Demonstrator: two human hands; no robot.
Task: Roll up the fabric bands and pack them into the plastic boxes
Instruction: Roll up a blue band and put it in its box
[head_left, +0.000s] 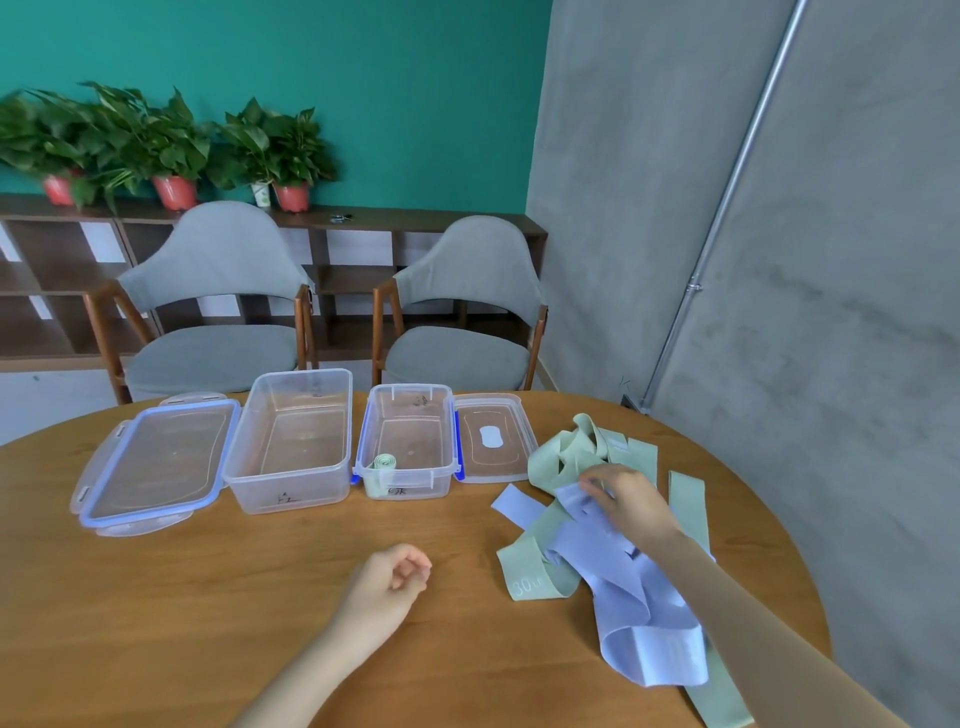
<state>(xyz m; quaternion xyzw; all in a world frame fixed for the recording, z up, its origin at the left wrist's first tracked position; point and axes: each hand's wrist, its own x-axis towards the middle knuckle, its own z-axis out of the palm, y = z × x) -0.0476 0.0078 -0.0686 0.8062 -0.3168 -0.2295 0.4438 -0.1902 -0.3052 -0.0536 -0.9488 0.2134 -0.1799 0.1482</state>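
A tangled heap of loose fabric bands lies on the right of the round wooden table (260, 613): pale green bands (563, 457) and lilac-blue bands (639, 613). My right hand (626, 501) reaches into the heap and pinches a lilac-blue band near its top. My left hand (387, 579) rests on the table in front of me with its fingers loosely curled, holding nothing. Two open clear plastic boxes stand at the back: a large box (291, 488) with nothing in it and a small box (431, 475). A rolled green band (385, 461) sits in the small box's front left corner.
The large box's lid (104, 493), edged in blue, lies flat at the left. The small box's lid (514, 423) lies to the right of its box, next to the heap. Two grey chairs (457, 358) stand beyond the table's far edge.
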